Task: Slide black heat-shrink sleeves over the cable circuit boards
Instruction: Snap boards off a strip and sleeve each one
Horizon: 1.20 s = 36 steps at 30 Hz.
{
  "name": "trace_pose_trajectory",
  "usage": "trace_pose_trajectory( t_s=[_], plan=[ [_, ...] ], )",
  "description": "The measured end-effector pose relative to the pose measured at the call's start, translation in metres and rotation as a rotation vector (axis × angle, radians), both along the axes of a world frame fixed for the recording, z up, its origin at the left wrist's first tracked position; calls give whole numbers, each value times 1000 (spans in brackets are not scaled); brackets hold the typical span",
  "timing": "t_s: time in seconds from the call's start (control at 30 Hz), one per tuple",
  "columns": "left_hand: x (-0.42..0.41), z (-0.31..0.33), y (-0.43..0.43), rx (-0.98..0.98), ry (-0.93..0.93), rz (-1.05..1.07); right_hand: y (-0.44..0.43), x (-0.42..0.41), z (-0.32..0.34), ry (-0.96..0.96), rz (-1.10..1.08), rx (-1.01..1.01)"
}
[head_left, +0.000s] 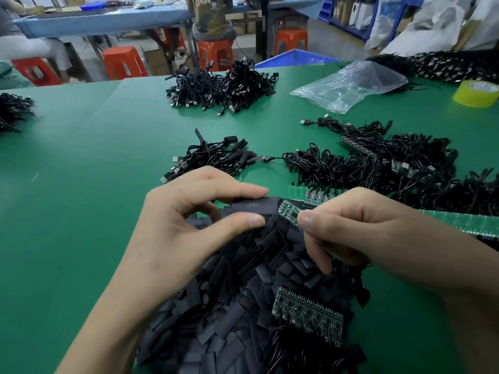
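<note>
Our left hand (pixel 189 220) pinches a black sleeve (pixel 253 206); our right hand (pixel 359 225) pinches the circuit board (pixel 289 213) at its mouth, above the counter (pixel 81 157).

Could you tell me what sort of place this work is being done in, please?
Probably a small electronics assembly workshop: a green worktable piled with bundled USB cables and cut heat-shrink sleeves, strips of circuit boards, and orange stools at another bench behind.

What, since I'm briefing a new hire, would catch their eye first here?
At centre, the left hand pinches a black sleeve while the right hand holds a green circuit board at its mouth. Below them sprawls a heap of loose sleeves, and cable bundles lie beyond on the green table.
</note>
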State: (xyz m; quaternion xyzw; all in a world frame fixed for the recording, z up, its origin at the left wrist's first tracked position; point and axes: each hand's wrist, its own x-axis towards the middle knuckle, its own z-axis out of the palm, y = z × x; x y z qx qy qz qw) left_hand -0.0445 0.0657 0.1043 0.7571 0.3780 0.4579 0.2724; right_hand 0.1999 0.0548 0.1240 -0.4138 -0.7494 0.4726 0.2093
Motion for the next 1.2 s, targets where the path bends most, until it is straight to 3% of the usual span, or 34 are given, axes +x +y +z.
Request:
trace_pose_trajectory(
  t_s=[0.27,0.57,0.83,1.2],
  plan=[
    [2,3,-3,24,44,-11,-1,-3,2,-58,24,-17],
    [-1,14,-9,103,297,-33,-1,-3,4,-183,61,-46],
    [3,12,-10,55,289,-5,1,-6,2,-226,78,-65],
    [7,9,-9,-55,282,-120,3,0,-3,-206,116,-79]
  ],
)
